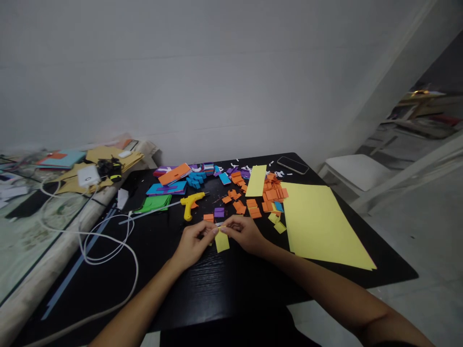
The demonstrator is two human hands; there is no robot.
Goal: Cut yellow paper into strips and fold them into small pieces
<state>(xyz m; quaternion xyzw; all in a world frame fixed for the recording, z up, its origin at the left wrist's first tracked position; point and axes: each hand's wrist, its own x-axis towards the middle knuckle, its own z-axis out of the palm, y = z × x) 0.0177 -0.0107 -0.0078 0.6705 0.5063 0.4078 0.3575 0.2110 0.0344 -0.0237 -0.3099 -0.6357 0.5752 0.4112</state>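
Observation:
My left hand (194, 242) and my right hand (246, 233) meet near the middle of the black table (202, 294). Between them they pinch the upper edge of a small yellow paper piece (222, 242), which hangs toward me. A yellow glue gun (189, 203) lies just beyond my left hand. Small orange (209, 218) and purple (219, 212) pieces lie right behind my fingertips. To the right of my right hand are small yellow pieces (279, 227) and a stack of large yellow sheets (321, 221).
Orange pieces (273, 194), a yellow strip (256, 180), green sheets (156, 203) and a phone (292, 165) lie farther back. White cables (108, 238) loop over the left side. A white chair (356, 171) stands beyond the table's right edge.

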